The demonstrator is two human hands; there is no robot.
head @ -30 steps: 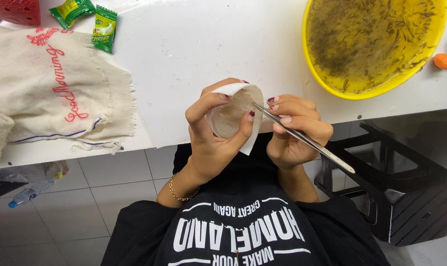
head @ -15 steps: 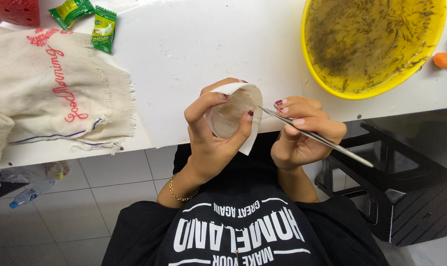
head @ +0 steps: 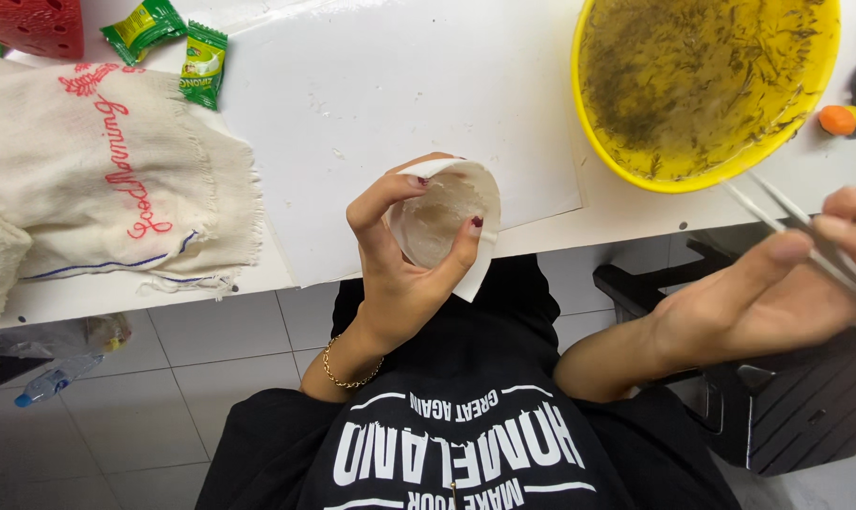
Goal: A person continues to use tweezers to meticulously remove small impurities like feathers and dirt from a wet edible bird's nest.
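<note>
The left hand [head: 404,274] pinches a paper cone [head: 444,222] just off the table's [head: 371,104] near edge, mouth facing up. The right hand [head: 777,293] pinches metal tweezers [head: 777,212], apparently pointing toward the yellow bowl [head: 598,123] at the far right corner. A cloth bag [head: 107,179] lies left.

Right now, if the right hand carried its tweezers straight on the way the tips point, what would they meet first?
The right hand holds metal tweezers whose tips aim up and left at the yellow bowl. Going straight on, they would likely meet its near rim first, or pass just over it into the speckled water; depth is unclear.
</note>
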